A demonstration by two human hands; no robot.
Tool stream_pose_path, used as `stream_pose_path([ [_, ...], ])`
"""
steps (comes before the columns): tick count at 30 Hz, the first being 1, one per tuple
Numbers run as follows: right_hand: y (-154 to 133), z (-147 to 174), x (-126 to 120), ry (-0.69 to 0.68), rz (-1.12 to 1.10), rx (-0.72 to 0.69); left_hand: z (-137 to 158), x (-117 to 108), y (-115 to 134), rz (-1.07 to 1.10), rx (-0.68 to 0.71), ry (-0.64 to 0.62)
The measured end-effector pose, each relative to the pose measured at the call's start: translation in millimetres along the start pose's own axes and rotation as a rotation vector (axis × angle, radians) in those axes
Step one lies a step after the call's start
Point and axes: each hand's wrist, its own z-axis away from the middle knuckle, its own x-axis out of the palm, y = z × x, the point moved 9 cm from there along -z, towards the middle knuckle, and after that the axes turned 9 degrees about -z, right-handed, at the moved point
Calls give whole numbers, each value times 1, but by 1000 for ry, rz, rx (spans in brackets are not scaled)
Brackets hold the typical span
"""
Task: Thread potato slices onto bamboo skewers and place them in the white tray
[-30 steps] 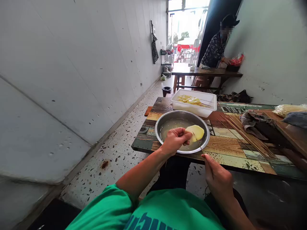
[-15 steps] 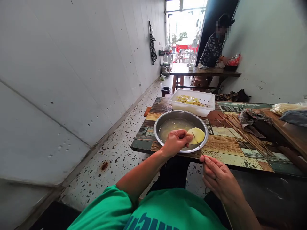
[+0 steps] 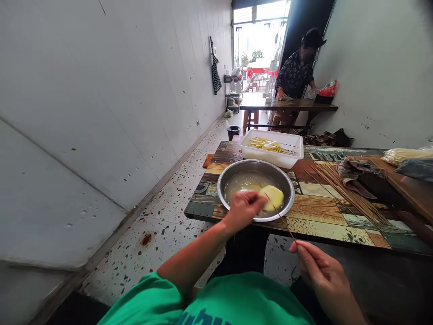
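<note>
My left hand (image 3: 245,208) is over the steel basin (image 3: 221,192), its fingers closed at the left edge of a pale yellow slice (image 3: 274,197), which looks like potato. Motion blurs the fingertips. A thin wooden skewer (image 3: 286,224) runs through the slice and slants down to my right hand (image 3: 321,271). There the thumb and fingers pinch it, beyond the table's front edge. Cloudy water (image 3: 237,180) fills the basin under the slice. Behind the basin, a white plastic tub (image 3: 270,159) contains several skewered yellow slices (image 3: 262,143).
Loose skewers (image 3: 355,194) lie on the patchwork table (image 3: 311,205) at right, beside a crumpled cloth (image 3: 353,174). A wooden board (image 3: 402,183) and bags (image 3: 411,155) are farther right. At the back table (image 3: 287,104) a person (image 3: 294,72) leans over. A black bin (image 3: 233,131) stands on the floor.
My right hand has moved down and right along the skewer, leaving more of it showing. The slice sits slightly lower and farther left. The person behind now rests a hand on the back table.
</note>
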Motion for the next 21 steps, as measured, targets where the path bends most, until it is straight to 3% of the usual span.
stream_pose_path([
  [6, -6, -21, 20, -43, -328, 61, 16, 40, 22, -120, 87, -128],
  [9, -3, -23, 18, -34, -363, 41, 20, 45, 22, -95, 55, -135],
  [12, 6, -17, 10, -26, -325, 63, 18, 34, 16, -62, -8, -122],
  [15, 7, -10, -9, 82, -383, 49, 2, 20, 16, -106, 1, -271],
  [16, 4, -9, -16, 132, -422, 26, -9, 6, 17, -139, 12, -238],
  [19, -8, -9, -28, 221, -528, -30, -53, -37, 25, -445, 119, 12],
  [21, -13, -10, -26, 216, -566, -28, -82, -33, 13, -616, 90, -59],
])
